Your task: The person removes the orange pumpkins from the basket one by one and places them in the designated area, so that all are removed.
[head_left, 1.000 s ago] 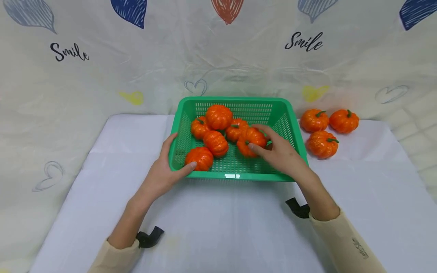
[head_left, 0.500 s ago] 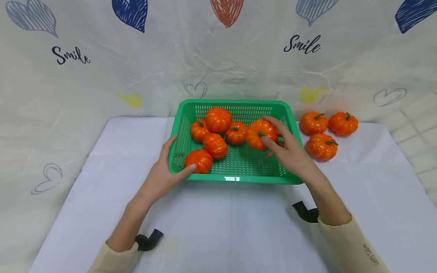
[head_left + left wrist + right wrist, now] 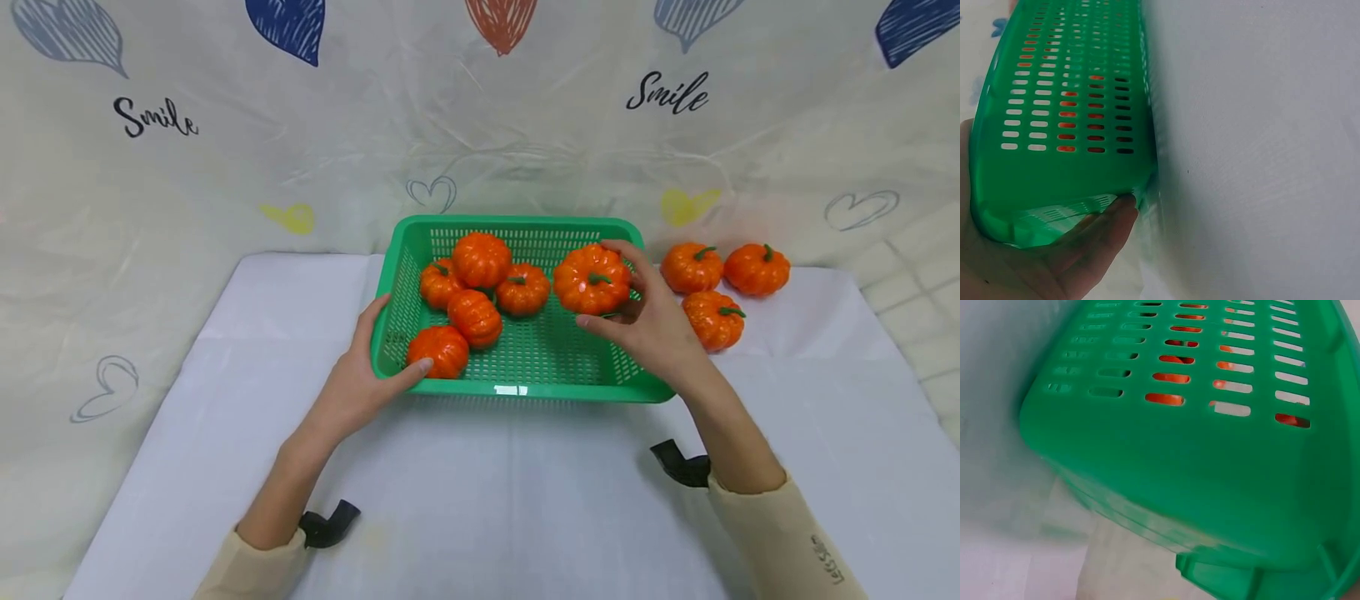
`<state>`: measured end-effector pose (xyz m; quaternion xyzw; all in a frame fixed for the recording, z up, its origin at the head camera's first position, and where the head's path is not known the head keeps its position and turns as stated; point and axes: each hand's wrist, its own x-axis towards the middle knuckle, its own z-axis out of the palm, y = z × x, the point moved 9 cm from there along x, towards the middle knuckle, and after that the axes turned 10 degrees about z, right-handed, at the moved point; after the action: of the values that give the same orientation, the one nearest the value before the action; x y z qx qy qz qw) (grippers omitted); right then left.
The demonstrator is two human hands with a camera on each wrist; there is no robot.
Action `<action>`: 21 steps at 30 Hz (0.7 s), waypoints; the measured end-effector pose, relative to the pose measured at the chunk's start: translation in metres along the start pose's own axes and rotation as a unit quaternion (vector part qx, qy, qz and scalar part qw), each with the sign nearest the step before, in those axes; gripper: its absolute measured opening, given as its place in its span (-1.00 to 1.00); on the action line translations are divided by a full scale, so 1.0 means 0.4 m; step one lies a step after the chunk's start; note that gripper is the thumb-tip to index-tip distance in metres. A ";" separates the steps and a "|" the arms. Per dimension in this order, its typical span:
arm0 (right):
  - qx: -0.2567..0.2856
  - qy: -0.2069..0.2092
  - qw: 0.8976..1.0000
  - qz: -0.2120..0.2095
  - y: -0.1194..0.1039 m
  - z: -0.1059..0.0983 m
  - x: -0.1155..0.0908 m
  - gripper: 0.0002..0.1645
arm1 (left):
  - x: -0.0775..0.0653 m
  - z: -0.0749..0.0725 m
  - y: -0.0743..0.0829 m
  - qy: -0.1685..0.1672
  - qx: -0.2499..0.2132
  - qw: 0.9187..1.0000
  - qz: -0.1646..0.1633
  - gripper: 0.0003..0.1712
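A green slotted plastic basket (image 3: 517,391) stands on the white-covered table. My left hand (image 3: 360,379) grips its near left corner, thumb over the rim and fingers along the outer side; the left wrist view shows those fingers (image 3: 1107,240) against the basket's end. In the head view my right hand (image 3: 656,325) holds a small orange pumpkin (image 3: 592,279) with a green stem, above the basket's right half. Several other pumpkins (image 3: 475,318) lie in the left and middle of the basket. The right wrist view shows only the basket's slotted side (image 3: 1166,456), with orange behind it.
Three more pumpkins (image 3: 692,267) sit on the table (image 3: 480,492) just right of the basket, close to my right hand. Behind the table hangs a pale sheet (image 3: 480,108) printed with hearts and "Smile". Each wrist wears a black strap (image 3: 330,523).
My right hand has moved to the right with its pumpkin, lifting it away from the others toward the basket's right end. My left hand keeps its place on the corner.
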<state>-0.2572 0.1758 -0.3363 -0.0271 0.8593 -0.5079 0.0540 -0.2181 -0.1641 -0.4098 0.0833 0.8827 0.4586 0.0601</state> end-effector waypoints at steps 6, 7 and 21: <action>-0.013 0.042 0.999 0.008 0.012 -0.032 -0.008 0.07 | -0.001 0.000 0.000 0.000 -0.006 1.000 -0.002 0.18; -0.010 0.045 0.999 0.010 0.016 -0.036 -0.008 0.06 | -0.001 0.001 -0.001 0.000 -0.006 1.000 -0.002 0.18; 0.023 0.092 0.994 -0.050 0.006 -0.094 -0.024 -0.01 | -0.001 0.000 0.001 0.003 -0.006 1.000 0.001 0.17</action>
<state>-0.2522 0.2106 -0.3198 -0.0221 0.8464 -0.5296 -0.0505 -0.2175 -0.1640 -0.4095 0.0822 0.8802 0.4638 0.0577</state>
